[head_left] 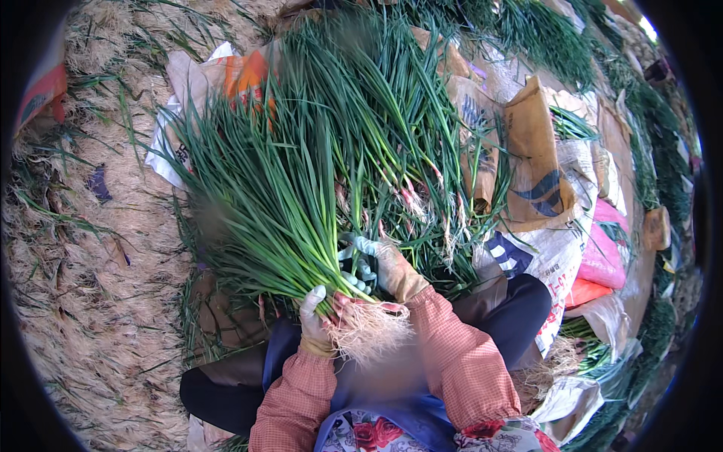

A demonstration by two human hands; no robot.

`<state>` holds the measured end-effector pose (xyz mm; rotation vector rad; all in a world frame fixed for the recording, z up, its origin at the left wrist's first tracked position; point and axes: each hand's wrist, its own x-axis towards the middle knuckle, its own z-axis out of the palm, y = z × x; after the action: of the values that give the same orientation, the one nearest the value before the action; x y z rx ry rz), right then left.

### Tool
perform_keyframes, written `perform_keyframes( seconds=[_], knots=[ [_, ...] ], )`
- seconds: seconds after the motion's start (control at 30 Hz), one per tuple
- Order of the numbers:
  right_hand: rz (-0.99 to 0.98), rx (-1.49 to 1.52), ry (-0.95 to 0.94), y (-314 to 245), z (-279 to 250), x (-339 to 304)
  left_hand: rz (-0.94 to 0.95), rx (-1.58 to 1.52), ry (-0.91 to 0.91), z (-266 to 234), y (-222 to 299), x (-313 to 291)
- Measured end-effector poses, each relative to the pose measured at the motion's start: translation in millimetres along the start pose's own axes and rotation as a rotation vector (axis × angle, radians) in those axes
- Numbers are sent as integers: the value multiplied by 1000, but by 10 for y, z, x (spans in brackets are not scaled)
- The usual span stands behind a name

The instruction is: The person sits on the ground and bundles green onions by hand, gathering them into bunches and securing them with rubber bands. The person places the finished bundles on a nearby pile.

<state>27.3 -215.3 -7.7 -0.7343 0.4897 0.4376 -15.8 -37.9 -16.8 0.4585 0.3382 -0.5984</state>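
Note:
A thick bunch of green garlic (290,233), with long green leaves, reddish stem bases and a tangle of pale roots (369,330), lies across in front of my lap. My left hand (312,315), in a pale glove, is closed round the left side of the bunch just above the roots. My right hand (390,270), in a glove with bluish fingers, curls against the right side of the stems, its fingertips pressed to them. Beyond my hands, more loose green garlic (407,151) is heaped, its pinkish bases toward me.
Dry pale roots and trimmings (113,301) cover the ground on the left. Brown and white sacks (535,151) lie to the right, along with a pink bag (602,252) and another bundle of green stalks (584,343). My crossed legs (512,313) flank the bunch.

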Motion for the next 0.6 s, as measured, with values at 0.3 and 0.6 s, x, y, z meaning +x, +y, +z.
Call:
perform_keyframes(
  seconds=[0.3, 0.6],
  knots=[
    [-35, 98, 128, 225, 23, -156, -52, 38, 54, -51, -17, -21],
    [-308, 420, -150, 114, -54, -100, -70, -107, 80, 161, -53, -35]
  ],
)
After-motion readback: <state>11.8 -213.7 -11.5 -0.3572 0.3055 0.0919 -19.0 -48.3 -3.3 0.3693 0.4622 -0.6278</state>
